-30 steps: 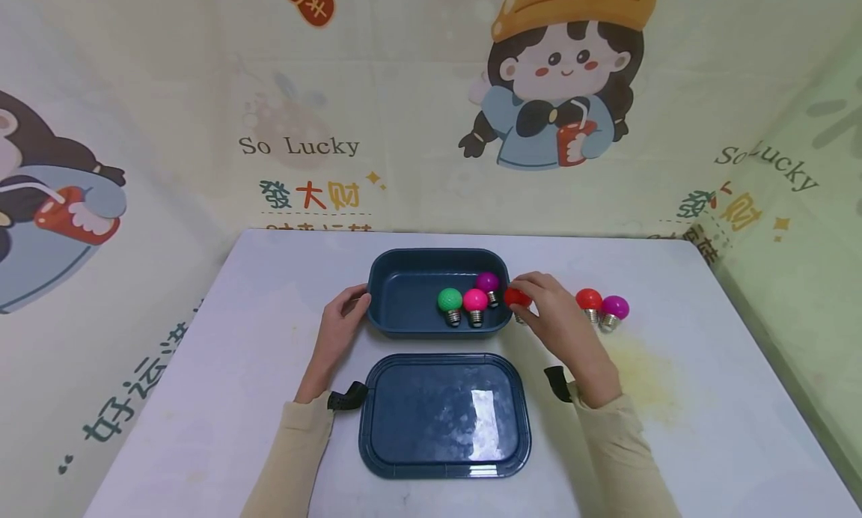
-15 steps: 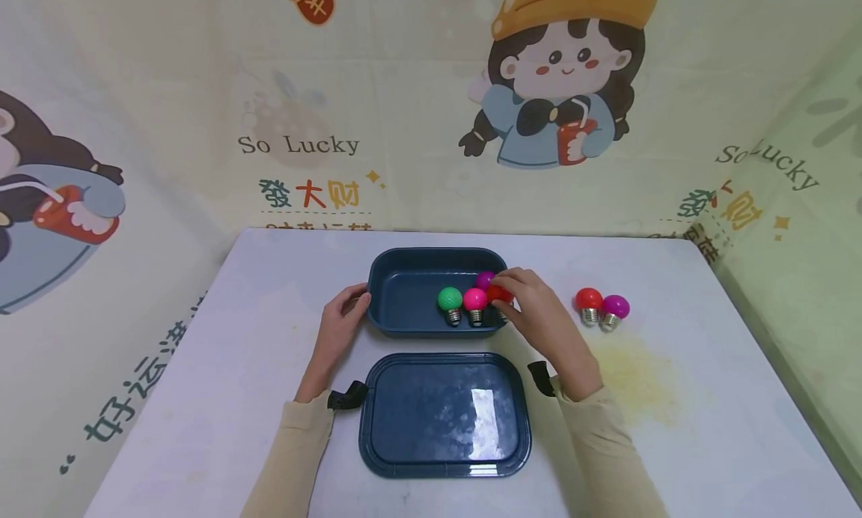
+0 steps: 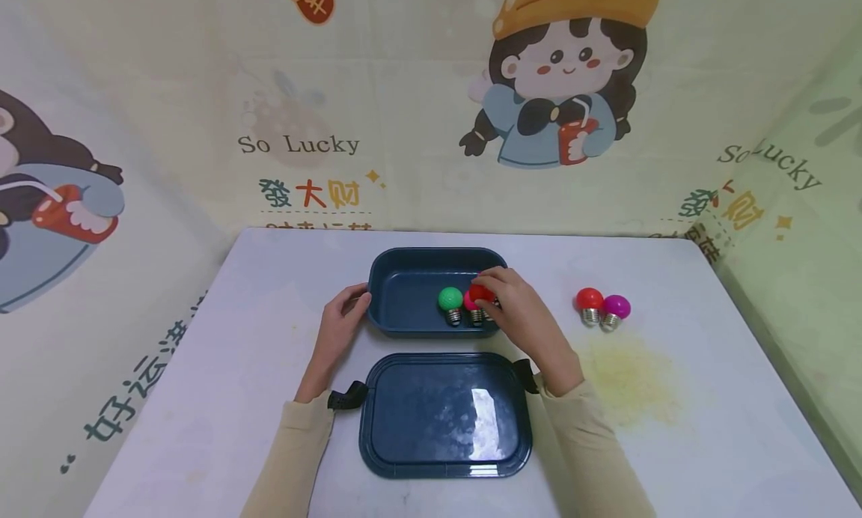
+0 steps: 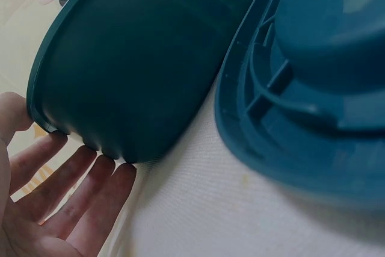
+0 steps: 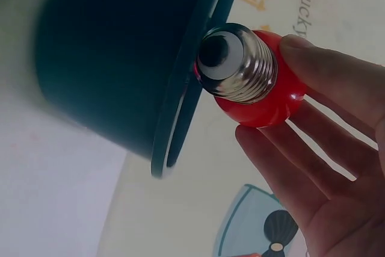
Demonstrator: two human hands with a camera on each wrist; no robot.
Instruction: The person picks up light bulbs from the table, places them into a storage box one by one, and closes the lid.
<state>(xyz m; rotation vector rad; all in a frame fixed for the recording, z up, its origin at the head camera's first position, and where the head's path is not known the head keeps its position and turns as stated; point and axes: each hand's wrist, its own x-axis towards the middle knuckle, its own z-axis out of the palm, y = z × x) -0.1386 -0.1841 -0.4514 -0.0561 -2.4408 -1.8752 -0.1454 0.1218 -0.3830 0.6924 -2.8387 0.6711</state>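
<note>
My right hand (image 3: 525,308) pinches a red light bulb (image 5: 258,82) between thumb and fingers, over the right part of a dark blue box (image 3: 404,290). In the right wrist view the bulb's metal screw base overlaps the box rim. Inside the box lie a green bulb (image 3: 450,299) and a pink bulb (image 3: 469,302), the pink one partly covered by the held bulb. The purple bulb behind them is mostly hidden by my right hand. My left hand (image 3: 340,320) rests its fingertips (image 4: 123,176) on the box's outer left end, thumb at the rim.
A dark blue lid (image 3: 444,421) lies flat on the white table (image 3: 202,398) in front of the box. To the right are another red bulb (image 3: 590,301) and a purple bulb (image 3: 616,307), side by side. A printed cloth (image 3: 417,129) hangs behind the table.
My right hand has moved left with the red bulb, from just outside the box's right rim to over the bulbs inside. The left hand stays at the box.
</note>
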